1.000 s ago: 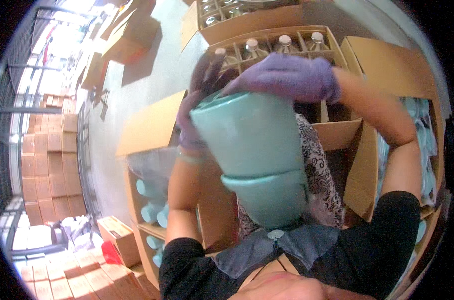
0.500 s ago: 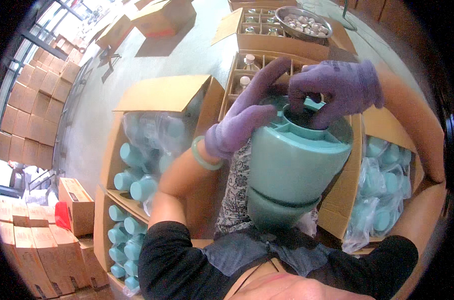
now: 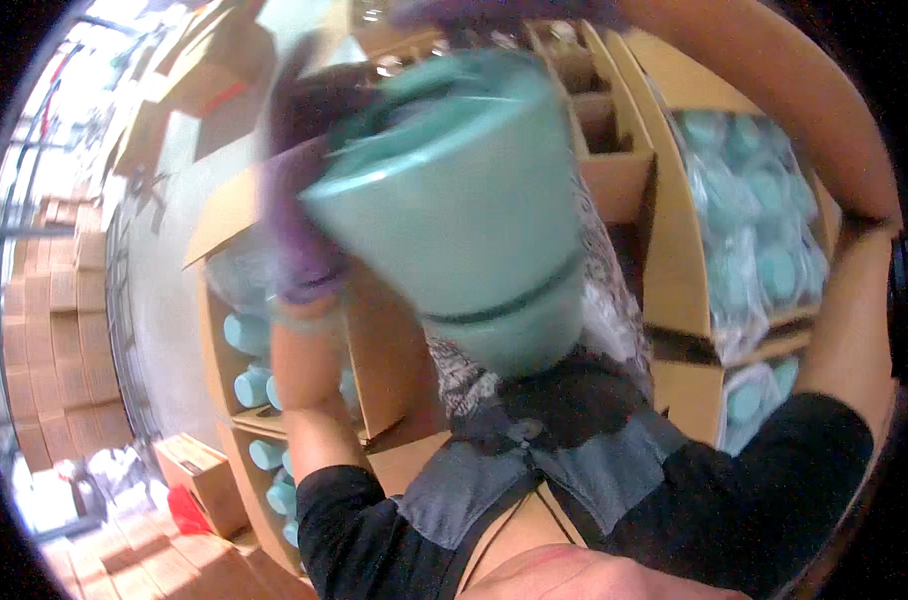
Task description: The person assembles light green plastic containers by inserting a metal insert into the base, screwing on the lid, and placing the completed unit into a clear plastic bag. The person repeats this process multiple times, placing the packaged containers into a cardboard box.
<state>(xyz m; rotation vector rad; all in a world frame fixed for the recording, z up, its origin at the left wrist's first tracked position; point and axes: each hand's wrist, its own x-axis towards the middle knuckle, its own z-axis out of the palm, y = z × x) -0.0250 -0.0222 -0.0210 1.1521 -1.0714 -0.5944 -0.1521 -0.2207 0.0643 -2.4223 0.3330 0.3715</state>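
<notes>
A large teal tapered plastic container (image 3: 464, 210), with a dark band round its narrower end, stands tilted in front of my body. My left hand (image 3: 309, 170), in a purple glove, holds its wide rim at the left side; motion smears the fingers. At the top edge of the view, beyond the rim, my right hand (image 3: 524, 10), also gloved, is blurred and partly cut off. Whether its fingers hold anything does not show. Behind the container lies a divided carton (image 3: 614, 170) with glass bottles, partly hidden.
Open cartons with teal caps (image 3: 249, 335) stand at my left. More teal pieces in clear plastic (image 3: 749, 220) fill a carton at my right. Stacked brown boxes (image 3: 59, 330) line the far left, and a red item (image 3: 187, 510) lies beside a box (image 3: 209, 480).
My right hand has come out of the container's top and moved away to the far edge. The view has shifted, and the container now tilts left with my left hand lower on its side.
</notes>
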